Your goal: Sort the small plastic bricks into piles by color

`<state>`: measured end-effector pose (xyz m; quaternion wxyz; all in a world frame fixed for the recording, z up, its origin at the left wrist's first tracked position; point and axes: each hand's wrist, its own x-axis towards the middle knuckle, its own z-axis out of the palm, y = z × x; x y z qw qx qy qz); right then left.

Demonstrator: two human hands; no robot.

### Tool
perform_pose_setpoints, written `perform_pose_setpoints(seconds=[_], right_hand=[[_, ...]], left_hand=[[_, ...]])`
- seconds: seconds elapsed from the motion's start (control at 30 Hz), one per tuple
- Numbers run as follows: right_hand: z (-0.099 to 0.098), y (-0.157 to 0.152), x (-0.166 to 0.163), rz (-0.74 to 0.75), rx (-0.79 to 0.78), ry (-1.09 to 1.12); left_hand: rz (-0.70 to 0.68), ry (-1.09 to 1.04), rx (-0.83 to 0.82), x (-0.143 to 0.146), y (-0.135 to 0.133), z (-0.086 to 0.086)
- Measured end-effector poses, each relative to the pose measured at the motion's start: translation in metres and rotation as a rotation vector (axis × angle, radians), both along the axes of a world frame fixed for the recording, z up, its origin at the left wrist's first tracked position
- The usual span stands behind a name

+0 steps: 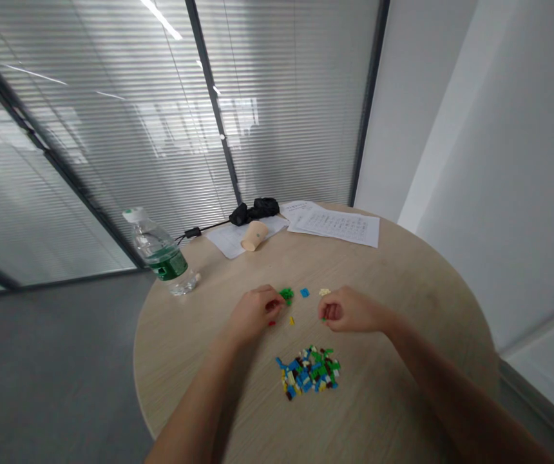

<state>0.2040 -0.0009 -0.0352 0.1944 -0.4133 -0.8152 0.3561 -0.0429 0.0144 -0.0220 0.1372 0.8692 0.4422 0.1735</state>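
Though beyond the left hand [254, 314] — a plastic water bottle [161, 252]

Left forearm [194, 403] up from bottom edge, right forearm [455, 393] in from lower right, both bare, angled toward centre. Left hand [254, 314] knuckles up, fingers curled inward, thumb closed against left fingertips [273, 304]. Right hand [348, 310] likewise knuckles up, right fingers [330, 312] curled back toward palm, tips pinched. Wrists gently bent. Hands near each other, facing inward, not touching. Both hands closed, low and level.
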Motion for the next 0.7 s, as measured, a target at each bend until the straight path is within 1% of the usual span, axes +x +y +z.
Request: perform_pose_setpoints(seconds=[0.2,0.27,0.33,0.4,0.47,0.63,0.7], right_hand=[[0.010,-0.001,-0.005,-0.092,0.210,0.092],[0.010,-0.002,-0.008,-0.132,0.261,0.109],[0.009,-0.002,-0.013,-0.167,0.276,0.130],[0.005,-0.003,-0.018,-0.198,0.243,0.161],[0.001,-0.003,-0.022,-0.208,0.170,0.213],[-0.004,-0.005,-0.028,-0.142,-0.036,0.389],[-0.003,-0.006,-0.028,-0.125,-0.099,0.425]], left_hand=[[-0.070,0.120,-0.101,-0.002,-0.002,0.000],[-0.072,0.120,-0.098,-0.002,-0.002,0.002],[-0.051,0.089,-0.068,-0.001,-0.003,0.003],[-0.028,0.016,-0.025,0.002,-0.005,0.004],[-0.055,-0.072,0.017,0.006,-0.007,0.002],[-0.250,-0.220,0.089,0.021,-0.011,-0.005],[-0.301,-0.270,0.114,0.025,-0.012,-0.006]])
